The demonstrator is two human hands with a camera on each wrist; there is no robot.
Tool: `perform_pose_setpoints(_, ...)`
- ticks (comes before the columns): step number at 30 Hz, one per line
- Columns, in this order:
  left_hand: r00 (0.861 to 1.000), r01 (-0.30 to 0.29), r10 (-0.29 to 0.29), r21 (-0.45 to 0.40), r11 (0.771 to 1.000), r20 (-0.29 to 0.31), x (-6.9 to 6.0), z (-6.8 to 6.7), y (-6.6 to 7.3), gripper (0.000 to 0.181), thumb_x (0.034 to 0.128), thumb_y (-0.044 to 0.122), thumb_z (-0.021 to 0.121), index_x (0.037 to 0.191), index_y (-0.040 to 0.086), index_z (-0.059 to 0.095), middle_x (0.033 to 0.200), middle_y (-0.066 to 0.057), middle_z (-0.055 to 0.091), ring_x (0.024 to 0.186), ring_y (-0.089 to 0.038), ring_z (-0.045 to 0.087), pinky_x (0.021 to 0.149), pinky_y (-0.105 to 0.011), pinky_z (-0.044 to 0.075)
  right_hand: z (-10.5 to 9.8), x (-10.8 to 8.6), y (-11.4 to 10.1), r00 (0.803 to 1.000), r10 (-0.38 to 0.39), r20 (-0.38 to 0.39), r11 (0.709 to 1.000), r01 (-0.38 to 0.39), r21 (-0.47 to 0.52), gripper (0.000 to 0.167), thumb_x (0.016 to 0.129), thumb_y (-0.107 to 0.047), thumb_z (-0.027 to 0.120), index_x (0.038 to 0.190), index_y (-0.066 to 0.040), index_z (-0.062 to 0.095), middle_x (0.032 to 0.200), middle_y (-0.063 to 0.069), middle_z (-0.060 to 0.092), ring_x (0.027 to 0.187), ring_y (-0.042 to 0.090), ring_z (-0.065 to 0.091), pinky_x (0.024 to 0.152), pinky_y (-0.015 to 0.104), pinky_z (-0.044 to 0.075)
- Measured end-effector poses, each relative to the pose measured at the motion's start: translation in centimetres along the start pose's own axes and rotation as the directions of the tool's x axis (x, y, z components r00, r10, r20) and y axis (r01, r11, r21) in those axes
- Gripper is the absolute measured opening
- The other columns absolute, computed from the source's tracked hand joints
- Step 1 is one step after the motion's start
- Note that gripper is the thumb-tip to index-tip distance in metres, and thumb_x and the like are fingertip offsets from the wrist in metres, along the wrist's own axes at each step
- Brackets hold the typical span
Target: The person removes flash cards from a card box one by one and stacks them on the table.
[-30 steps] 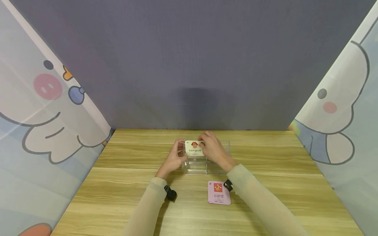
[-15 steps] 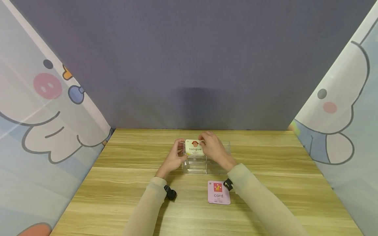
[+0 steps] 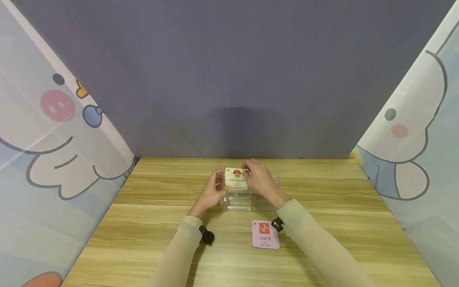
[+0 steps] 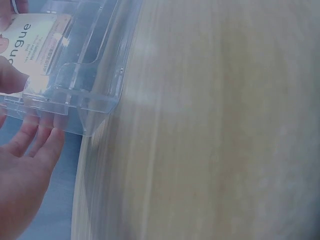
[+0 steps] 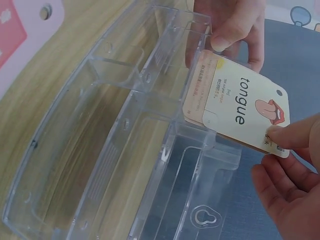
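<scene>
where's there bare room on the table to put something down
Bare wooden table shows left of the left sleeve, up to the left panel; right of the right sleeve, up to the right panel; and, more narrowly, between left sleeve and pink card. Crowded: the clear rack, with the left hand, right hand and tongue card.

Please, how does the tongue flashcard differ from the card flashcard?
The tongue flashcard is cream; the card flashcard is pink. The right hand pinches the tongue flashcard partly inside the clear organizer; the card flashcard lies flat on the table. Both have rounded corners and a printed word.
</scene>
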State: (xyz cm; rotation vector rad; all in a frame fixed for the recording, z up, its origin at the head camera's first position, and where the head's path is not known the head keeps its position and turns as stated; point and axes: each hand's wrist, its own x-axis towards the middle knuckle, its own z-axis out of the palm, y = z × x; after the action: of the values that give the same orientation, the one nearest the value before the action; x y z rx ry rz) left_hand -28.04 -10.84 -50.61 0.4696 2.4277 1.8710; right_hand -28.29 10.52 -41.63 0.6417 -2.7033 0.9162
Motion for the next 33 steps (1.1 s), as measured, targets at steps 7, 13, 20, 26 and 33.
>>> perform_pose_setpoints(7, 1.000, 0.000, 0.000, -0.007, 1.000, -0.005, 0.1, 0.0, -0.2, 0.066, 0.0881, -0.004, 0.066, 0.145, 0.016, 0.037, 0.132, -0.017, 0.046, 0.126, -0.034, 0.045, 0.116, -0.055, 0.034, -0.5, 0.0, -0.4, 1.000, 0.021, -0.013, 0.999, -0.020, 0.041, 0.016, 0.094, -0.005, 0.070, 0.110, -0.004, 0.069, 0.103, 0.007, 0.065, 0.092, 0.023, 0.063, 0.080, 0.039, 0.057)
perform_pose_setpoints(13, 1.000, 0.013, -0.013, 0.006, 1.000, -0.008, 0.0, 0.0, 0.0, 0.064, 0.0892, -0.002, 0.066, 0.143, 0.017, 0.037, 0.132, -0.015, 0.047, 0.126, -0.032, 0.046, 0.116, -0.053, 0.035, -0.6, 0.0, -0.5, 1.000, 0.024, -0.017, 0.995, -0.022, 0.096, 0.016, 0.095, -0.005, 0.069, 0.110, -0.004, 0.069, 0.101, 0.005, 0.063, 0.089, 0.020, 0.061, 0.077, 0.036, 0.056)
perform_pose_setpoints(20, 1.000, 0.020, -0.020, 0.013, 1.000, -0.012, 0.0, 0.0, 0.1, 0.065, 0.0871, -0.002, 0.066, 0.143, 0.017, 0.039, 0.130, -0.015, 0.049, 0.126, -0.032, 0.046, 0.115, -0.051, 0.036, -0.8, 0.0, -0.4, 0.999, 0.000, -0.038, 0.981, 0.007, 0.195, 0.013, 0.095, -0.003, 0.068, 0.109, -0.004, 0.068, 0.098, 0.005, 0.060, 0.083, 0.018, 0.058, 0.072, 0.033, 0.053)
perform_pose_setpoints(26, 1.000, 0.015, -0.015, 0.010, 1.000, -0.013, 0.0, 0.1, 0.0, 0.064, 0.0882, -0.001, 0.065, 0.143, 0.017, 0.038, 0.130, -0.014, 0.049, 0.126, -0.032, 0.046, 0.115, -0.052, 0.036, -1.2, 0.0, -0.3, 0.999, -0.009, -0.040, 0.975, 0.018, 0.220, 0.014, 0.099, -0.007, 0.065, 0.113, -0.007, 0.065, 0.098, 0.004, 0.061, 0.084, 0.019, 0.058, 0.069, 0.033, 0.053)
perform_pose_setpoints(33, 1.000, 0.005, -0.005, 0.015, 1.000, -0.011, 0.1, 0.0, -0.2, 0.065, 0.0879, -0.001, 0.066, 0.144, 0.015, 0.037, 0.130, -0.015, 0.048, 0.125, -0.032, 0.047, 0.115, -0.053, 0.036, -1.7, -0.1, -0.4, 1.000, 0.005, -0.025, 0.974, 0.000, 0.226, 0.015, 0.101, -0.008, 0.062, 0.115, -0.007, 0.064, 0.103, 0.004, 0.062, 0.086, 0.019, 0.058, 0.070, 0.034, 0.052)
